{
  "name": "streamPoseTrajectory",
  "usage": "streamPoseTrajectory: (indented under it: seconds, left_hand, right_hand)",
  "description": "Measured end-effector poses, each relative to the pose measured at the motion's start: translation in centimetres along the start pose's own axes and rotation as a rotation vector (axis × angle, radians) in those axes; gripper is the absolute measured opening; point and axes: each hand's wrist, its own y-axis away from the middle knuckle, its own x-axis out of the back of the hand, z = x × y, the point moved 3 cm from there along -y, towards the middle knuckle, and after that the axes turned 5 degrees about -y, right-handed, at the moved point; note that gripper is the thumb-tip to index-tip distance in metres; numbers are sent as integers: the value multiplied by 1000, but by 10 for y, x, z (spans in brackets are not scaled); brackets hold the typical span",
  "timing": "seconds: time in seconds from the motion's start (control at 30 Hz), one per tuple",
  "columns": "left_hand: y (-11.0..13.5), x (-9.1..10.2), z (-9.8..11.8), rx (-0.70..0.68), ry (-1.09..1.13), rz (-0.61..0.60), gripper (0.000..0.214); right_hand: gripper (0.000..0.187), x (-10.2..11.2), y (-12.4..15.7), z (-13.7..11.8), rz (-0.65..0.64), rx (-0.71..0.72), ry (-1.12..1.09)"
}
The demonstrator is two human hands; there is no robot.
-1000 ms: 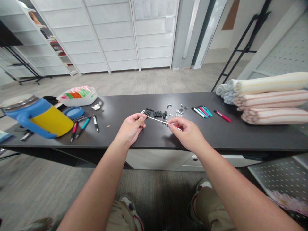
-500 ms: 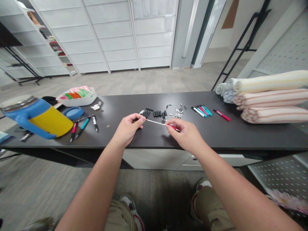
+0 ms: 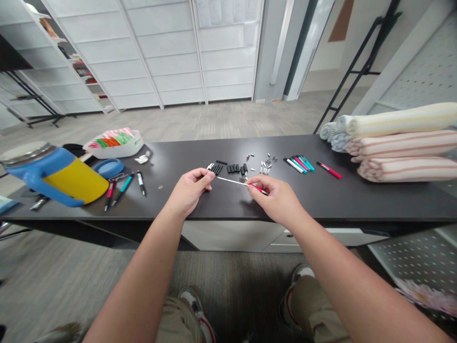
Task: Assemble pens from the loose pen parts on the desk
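Note:
Between thumb and fingers, my left hand [image 3: 194, 188] pinches the left end of a thin white pen refill [image 3: 232, 181]. My right hand [image 3: 273, 195] grips a red pen barrel [image 3: 257, 188], and the refill's other end meets it. Both are held just above the desk. Behind my hands lie black grip sleeves [image 3: 233, 168], a bunch of black pen parts [image 3: 216, 168], small silver tips [image 3: 266, 166] and a row of coloured barrels [image 3: 299, 164]. A single red barrel [image 3: 329, 170] lies farther right.
On the left of the dark desk [image 3: 171, 152] stand a blue-and-yellow mug [image 3: 71, 176], a blue lid [image 3: 108, 167], a white basket [image 3: 117, 151] with colourful packets, and several pens [image 3: 123, 188]. Rolled striped towels [image 3: 403, 143] are stacked at the right end.
Almost nothing differs. Both hands keep the same hold on the refill and the red barrel, with only a tiny shift in the view.

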Motion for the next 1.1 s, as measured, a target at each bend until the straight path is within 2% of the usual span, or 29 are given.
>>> streamPoseTrajectory:
  seconds: [0.37, 1.1]
  left_hand:
    - [1, -2, 1, 0, -43, -2, 31]
    - [1, -2, 2, 15, 27, -14, 33]
  right_hand:
    - [19, 0, 0, 0, -11, -11, -11]
    - [21, 2, 0, 0, -4, -26, 5]
